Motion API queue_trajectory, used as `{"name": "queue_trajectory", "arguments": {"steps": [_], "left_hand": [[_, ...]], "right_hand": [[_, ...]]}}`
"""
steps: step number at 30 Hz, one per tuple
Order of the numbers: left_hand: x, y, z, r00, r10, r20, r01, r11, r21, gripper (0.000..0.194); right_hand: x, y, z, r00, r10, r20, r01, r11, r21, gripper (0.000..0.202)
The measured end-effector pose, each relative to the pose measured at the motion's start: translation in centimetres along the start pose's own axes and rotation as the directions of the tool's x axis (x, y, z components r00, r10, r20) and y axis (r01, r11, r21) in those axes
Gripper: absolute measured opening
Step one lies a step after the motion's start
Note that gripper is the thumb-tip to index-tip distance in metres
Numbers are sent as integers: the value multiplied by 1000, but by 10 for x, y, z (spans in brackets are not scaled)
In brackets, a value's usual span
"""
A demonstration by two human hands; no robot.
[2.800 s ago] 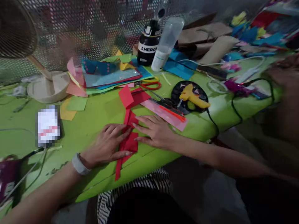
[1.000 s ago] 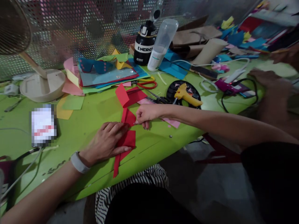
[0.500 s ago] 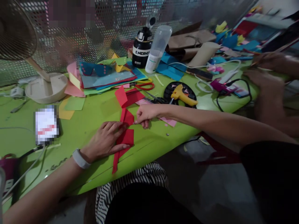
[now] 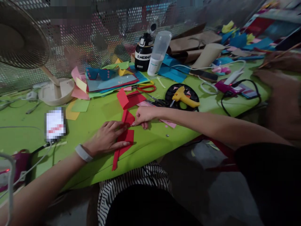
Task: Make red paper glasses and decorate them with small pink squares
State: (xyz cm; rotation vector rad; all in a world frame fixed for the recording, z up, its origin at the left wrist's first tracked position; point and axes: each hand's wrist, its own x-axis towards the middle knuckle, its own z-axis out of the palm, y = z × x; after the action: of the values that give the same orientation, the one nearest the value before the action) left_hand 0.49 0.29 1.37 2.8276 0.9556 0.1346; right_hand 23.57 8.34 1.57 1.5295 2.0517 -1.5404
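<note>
A piece of folded red paper (image 4: 127, 137), with a narrow strip running down its left side, lies near the table's front edge. Across it rests my left hand (image 4: 107, 137), palm down, fingers and thumb spread and pressing it to the table. My right hand (image 4: 144, 116) is closed, its fingers curled, with thumb and index fingertips at the paper's right edge close to my left fingertips. What lies between those fingertips is mostly hidden. Just beyond, another folded red paper (image 4: 134, 99) lies beside scissors with dark handles (image 4: 162, 102).
A yellow glue gun (image 4: 184, 96) rests on a black round tray (image 4: 169, 92). Behind stand a black bottle (image 4: 142, 56) and a clear bottle (image 4: 158, 56). A fan (image 4: 55, 89) and a phone (image 4: 55, 124) are left. Another person's arm (image 4: 279, 84) reaches in at right.
My right fingertips have shifted slightly left, closer to my left fingers at the paper's edge. The camera view has turned a little left; the red paper stays in place.
</note>
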Motion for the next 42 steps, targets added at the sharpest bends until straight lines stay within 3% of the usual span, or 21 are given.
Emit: {"name": "queue_trajectory", "arguments": {"steps": [3, 5, 6, 8, 10, 12, 16, 28, 42], "left_hand": [[11, -3, -6, 997, -62, -35, 55, 983, -178, 53], [21, -5, -10, 964, -253, -86, 218, 930, -295, 47], [27, -7, -11, 923, -379, -59, 339, 878, -338, 44], [38, -9, -12, 849, -513, 125, 513, 745, -427, 38], [47, -10, -12, 786, -536, 310, 614, 614, -495, 35], [53, -12, -11, 742, -521, 422, 667, 515, -538, 34], [58, -12, -8, 709, -500, 498, 702, 439, -560, 35], [59, -13, -7, 699, -497, 514, 715, 464, -523, 39], [58, -8, -17, 607, -531, 591, 794, 372, -481, 32]], "right_hand": [[5, 0, 1, 1000, 5, 23, -4, 1000, -26, 43], [5, -1, 0, 999, 17, 28, -16, 1000, -24, 40], [5, -1, -1, 999, 21, 27, -20, 1000, -19, 39], [3, -3, -1, 999, 23, 25, -23, 1000, -19, 39], [1, -4, -2, 999, 25, 24, -24, 999, -29, 40], [1, -4, -2, 999, 27, 32, -25, 999, -40, 39], [2, -4, -2, 999, 24, 37, -22, 998, -54, 38], [6, 1, -2, 999, 8, 40, -6, 999, -39, 42], [6, 3, -1, 999, 10, 53, -8, 1000, -30, 40]]}}
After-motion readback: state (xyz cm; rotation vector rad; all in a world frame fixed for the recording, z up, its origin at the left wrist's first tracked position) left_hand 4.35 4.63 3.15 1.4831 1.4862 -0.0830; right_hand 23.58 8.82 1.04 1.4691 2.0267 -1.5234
